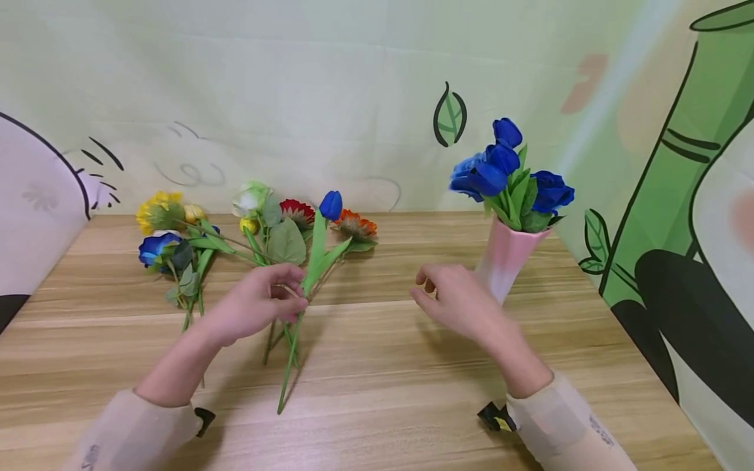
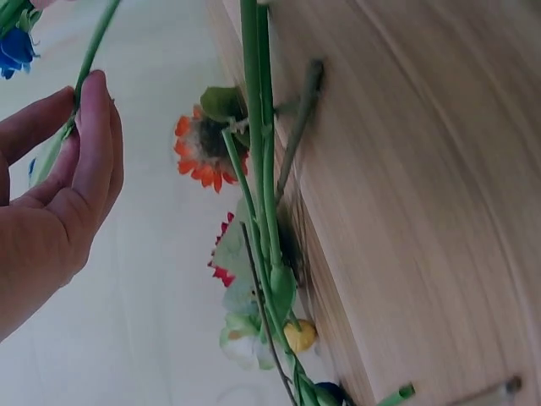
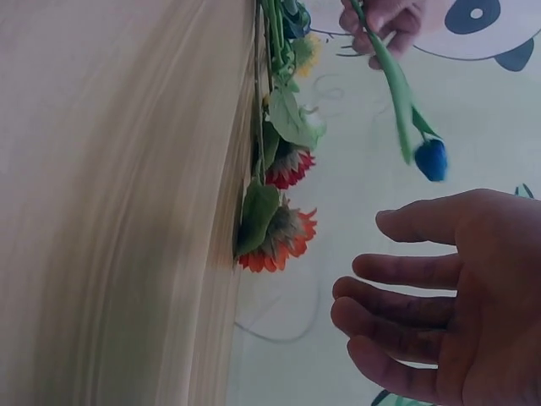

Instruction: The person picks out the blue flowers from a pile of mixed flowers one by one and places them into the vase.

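Note:
My left hand (image 1: 262,304) pinches the green stem of a blue tulip (image 1: 331,205) between thumb and fingers. The bloom points up and away, and the lower stem slants down toward me. In the left wrist view the fingertips (image 2: 95,85) close on that stem. My right hand (image 1: 456,301) hovers over the table, its fingers relaxed and holding nothing; the right wrist view shows them apart, with the tulip beyond. Just past the right hand stands a pink and white vase (image 1: 512,255), filled with blue flowers (image 1: 491,170) and green leaves.
Other artificial flowers lie on the wooden table (image 1: 383,405) to the left: a yellow flower (image 1: 160,212), a blue rose (image 1: 159,248), a white-green flower (image 1: 252,198), a red flower (image 1: 297,212) and an orange flower (image 1: 356,226). A printed cloth (image 1: 330,85) hangs behind the table.

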Demonstrator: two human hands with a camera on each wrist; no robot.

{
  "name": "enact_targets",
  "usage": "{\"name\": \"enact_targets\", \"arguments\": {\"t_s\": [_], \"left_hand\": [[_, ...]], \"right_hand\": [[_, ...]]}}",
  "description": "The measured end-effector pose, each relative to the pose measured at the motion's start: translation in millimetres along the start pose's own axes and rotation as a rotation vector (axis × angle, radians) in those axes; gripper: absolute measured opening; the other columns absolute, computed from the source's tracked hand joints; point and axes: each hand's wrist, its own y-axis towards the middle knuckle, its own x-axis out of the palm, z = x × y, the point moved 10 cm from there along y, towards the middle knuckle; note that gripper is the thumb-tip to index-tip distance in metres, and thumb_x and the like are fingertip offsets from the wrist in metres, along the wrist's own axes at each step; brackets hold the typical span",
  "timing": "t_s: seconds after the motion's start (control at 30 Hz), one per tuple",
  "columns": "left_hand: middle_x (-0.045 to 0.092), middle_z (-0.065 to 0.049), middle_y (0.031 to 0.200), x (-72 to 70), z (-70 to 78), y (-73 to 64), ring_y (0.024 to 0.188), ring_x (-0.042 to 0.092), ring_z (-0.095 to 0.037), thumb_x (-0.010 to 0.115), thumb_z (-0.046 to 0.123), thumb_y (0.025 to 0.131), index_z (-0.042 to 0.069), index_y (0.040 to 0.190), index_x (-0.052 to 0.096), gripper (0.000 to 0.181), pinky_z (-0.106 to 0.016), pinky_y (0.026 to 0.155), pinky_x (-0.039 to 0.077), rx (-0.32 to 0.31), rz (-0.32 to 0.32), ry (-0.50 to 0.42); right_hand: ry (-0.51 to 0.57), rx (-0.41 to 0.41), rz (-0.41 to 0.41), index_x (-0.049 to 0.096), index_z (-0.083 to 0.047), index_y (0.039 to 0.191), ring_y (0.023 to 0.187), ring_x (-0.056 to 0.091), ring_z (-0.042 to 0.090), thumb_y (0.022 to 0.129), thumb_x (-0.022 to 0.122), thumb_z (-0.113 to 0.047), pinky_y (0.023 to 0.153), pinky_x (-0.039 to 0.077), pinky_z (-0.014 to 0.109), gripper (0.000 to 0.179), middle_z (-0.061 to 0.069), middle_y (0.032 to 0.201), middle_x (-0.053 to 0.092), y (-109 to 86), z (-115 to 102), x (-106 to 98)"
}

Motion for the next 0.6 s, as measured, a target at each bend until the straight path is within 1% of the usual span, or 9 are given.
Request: {"name": "enact_targets", "arguments": {"t_s": [0.13, 0.33, 0.47, 0.6], "left_hand": [[0.059, -0.023, 0.112, 4.0, 2.9, 3.8, 0.094, 0.067, -0.028, 0.065, -0.005, 0.097, -0.015, 0.135, 0.049, 0.042, -0.041, 0.080, 0.061, 0.010, 0.027, -0.033], [0.060, -0.025, 0.116, 7.0, 9.9, 8.8, 0.096, 0.068, -0.030, 0.067, -0.004, 0.097, -0.014, 0.137, 0.049, 0.045, -0.035, 0.080, 0.060, 0.035, 0.077, -0.051], [0.060, -0.025, 0.116, 8.2, 14.0, 12.2, 0.095, 0.069, -0.031, 0.067, -0.005, 0.096, -0.011, 0.137, 0.050, 0.045, -0.037, 0.080, 0.061, 0.043, 0.119, -0.063], [0.061, -0.024, 0.115, 13.0, 17.6, 14.4, 0.094, 0.069, -0.030, 0.067, -0.006, 0.096, -0.010, 0.137, 0.052, 0.043, -0.040, 0.080, 0.061, 0.058, 0.140, -0.077]], "right_hand": [[0.039, -0.022, 0.001, 0.072, -0.010, 0.098, 0.074, 0.062, 0.014, 0.098, 0.069, -0.021, 0.068, 0.053, 0.035, 0.012, -0.002, 0.084, 0.067, 0.5, -5.5, 3.1], [0.082, -0.054, 0.041, 0.071, -0.013, 0.095, 0.070, 0.059, 0.010, 0.098, 0.070, -0.018, 0.064, 0.051, 0.030, 0.006, -0.007, 0.080, 0.065, 1.1, -14.0, 3.2], [0.137, -0.134, 0.112, 0.071, -0.013, 0.090, 0.071, 0.059, 0.008, 0.096, 0.071, -0.012, 0.064, 0.052, 0.027, 0.005, -0.007, 0.079, 0.064, 1.9, -27.4, -0.2], [0.194, -0.215, 0.184, 0.071, -0.011, 0.088, 0.072, 0.060, 0.007, 0.093, 0.072, -0.007, 0.063, 0.053, 0.026, 0.006, -0.005, 0.079, 0.065, 1.1, -40.3, -2.6]]}}
